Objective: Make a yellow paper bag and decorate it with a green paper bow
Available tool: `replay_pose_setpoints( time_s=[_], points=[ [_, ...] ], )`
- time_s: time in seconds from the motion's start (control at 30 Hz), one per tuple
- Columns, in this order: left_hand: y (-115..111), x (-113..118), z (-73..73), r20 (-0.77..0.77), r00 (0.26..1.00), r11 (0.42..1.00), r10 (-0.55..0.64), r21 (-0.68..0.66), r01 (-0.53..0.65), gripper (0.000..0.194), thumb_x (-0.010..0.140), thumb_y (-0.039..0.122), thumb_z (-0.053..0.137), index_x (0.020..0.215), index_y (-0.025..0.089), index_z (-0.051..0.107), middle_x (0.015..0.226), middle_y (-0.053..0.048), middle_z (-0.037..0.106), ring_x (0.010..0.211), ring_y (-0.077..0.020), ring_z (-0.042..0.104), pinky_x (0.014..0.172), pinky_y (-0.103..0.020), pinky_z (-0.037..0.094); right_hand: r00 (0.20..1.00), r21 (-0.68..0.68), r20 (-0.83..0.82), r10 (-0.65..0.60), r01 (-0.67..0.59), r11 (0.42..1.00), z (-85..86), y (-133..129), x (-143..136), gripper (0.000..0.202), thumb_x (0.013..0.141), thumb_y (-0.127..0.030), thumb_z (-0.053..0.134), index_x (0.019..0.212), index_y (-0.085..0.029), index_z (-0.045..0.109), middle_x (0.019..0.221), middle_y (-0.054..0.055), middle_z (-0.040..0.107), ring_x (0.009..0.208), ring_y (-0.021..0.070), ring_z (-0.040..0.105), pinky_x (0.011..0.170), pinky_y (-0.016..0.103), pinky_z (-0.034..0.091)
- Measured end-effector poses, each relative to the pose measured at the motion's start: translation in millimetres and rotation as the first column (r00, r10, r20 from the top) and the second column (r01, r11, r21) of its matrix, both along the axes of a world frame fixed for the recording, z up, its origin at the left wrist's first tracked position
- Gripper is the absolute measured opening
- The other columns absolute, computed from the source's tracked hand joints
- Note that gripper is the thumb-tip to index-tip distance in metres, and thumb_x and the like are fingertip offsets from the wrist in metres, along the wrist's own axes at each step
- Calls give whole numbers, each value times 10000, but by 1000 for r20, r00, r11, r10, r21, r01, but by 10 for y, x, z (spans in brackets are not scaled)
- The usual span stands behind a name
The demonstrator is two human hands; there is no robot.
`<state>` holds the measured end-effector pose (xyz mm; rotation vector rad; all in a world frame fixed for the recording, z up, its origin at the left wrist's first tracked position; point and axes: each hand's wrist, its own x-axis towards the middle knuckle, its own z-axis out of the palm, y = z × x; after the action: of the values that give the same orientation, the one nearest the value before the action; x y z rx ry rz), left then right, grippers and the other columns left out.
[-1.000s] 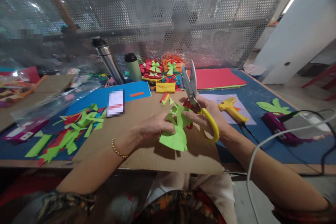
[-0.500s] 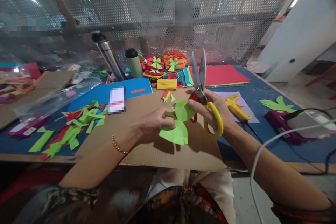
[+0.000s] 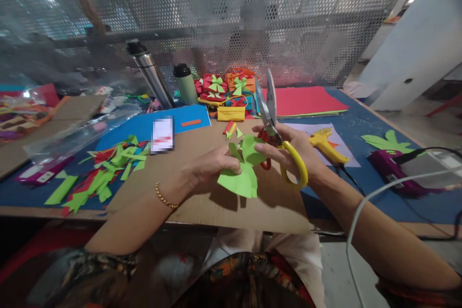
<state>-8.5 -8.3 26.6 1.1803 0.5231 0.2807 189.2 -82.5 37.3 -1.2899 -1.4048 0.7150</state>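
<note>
My left hand (image 3: 218, 162) pinches a lobed piece of light green paper (image 3: 240, 180) with cuts between its parts, held above the cardboard sheet (image 3: 202, 207). My right hand (image 3: 294, 147) grips scissors (image 3: 267, 118) with one yellow and one red handle loop. Their blades point up and away from me, slightly apart, with no paper between them. The right thumb touches the upper lobe of the green paper. Beyond my hands lie small red, yellow and green scraps (image 3: 231, 130) and a small yellow paper bag (image 3: 231, 113).
Green and red offcuts (image 3: 104, 173) are heaped at the left. A steel flask (image 3: 153, 74) and a green bottle (image 3: 186, 84) stand behind. At the right are a yellow glue gun (image 3: 329, 147), a purple device (image 3: 391, 173) and a pale cable (image 3: 375, 192). Red sheets (image 3: 306, 101) lie at the back.
The scissors have tilted a little to the left in my right hand. The green paper has turned slightly, and one narrow lobe now sticks up near my left fingers.
</note>
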Motion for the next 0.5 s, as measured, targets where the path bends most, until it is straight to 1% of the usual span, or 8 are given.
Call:
replay_pose_setpoints(
  time_s=[0.07,0.13,0.23,0.3,0.37,0.43,0.5],
  points=[
    [-16,16,13,19,999,999,37,-27,-36,473,601,127,714,1073,144,697,872,-77,747,744,-219,696,763,-385,557,998,-23,-68,-3,2,1000,-5,0,10,603,739,-726,814,1086,-245,701,698,-28,640,522,151,593,536,329,513],
    [-18,42,17,53,989,990,138,-31,-137,463,614,150,736,1076,135,713,920,-92,764,777,-221,702,797,-390,564,991,-32,-132,-35,31,999,-10,11,25,585,783,-730,776,1108,-254,677,653,-33,620,486,161,589,510,339,512],
    [39,83,-20,102,938,943,332,-22,-332,418,652,185,771,1064,127,731,964,-92,774,845,-217,707,833,-365,568,968,-10,-231,-101,101,995,-31,47,46,557,756,-699,812,1055,-260,645,665,-26,611,519,175,605,469,330,514],
    [107,104,-66,112,904,910,413,-10,-415,357,666,185,765,1018,133,739,931,-78,772,865,-213,705,827,-345,571,954,-8,-276,-120,123,992,-56,71,55,542,727,-645,847,1037,-255,635,682,-26,611,557,184,629,465,321,524],
    [167,121,-106,127,883,890,452,0,-456,326,668,165,744,994,158,747,907,-66,771,884,-215,707,824,-335,572,961,-11,-247,-123,124,992,-92,85,57,491,729,-548,855,1048,-238,646,687,-27,625,574,185,646,486,314,535],
    [201,136,-125,133,873,881,470,-16,-472,324,659,159,735,982,171,758,908,-70,778,895,-226,714,828,-340,573,978,4,-174,-115,118,993,-138,87,50,416,762,-434,816,1082,-223,654,684,-37,632,546,167,632,504,305,524],
    [210,151,-128,124,868,877,480,-54,-477,331,623,151,736,953,156,772,919,-86,788,871,-229,718,816,-341,575,990,80,-98,-106,114,990,-187,82,36,363,788,-325,755,1121,-223,652,683,-54,622,522,143,596,523,296,507]
  ],
)
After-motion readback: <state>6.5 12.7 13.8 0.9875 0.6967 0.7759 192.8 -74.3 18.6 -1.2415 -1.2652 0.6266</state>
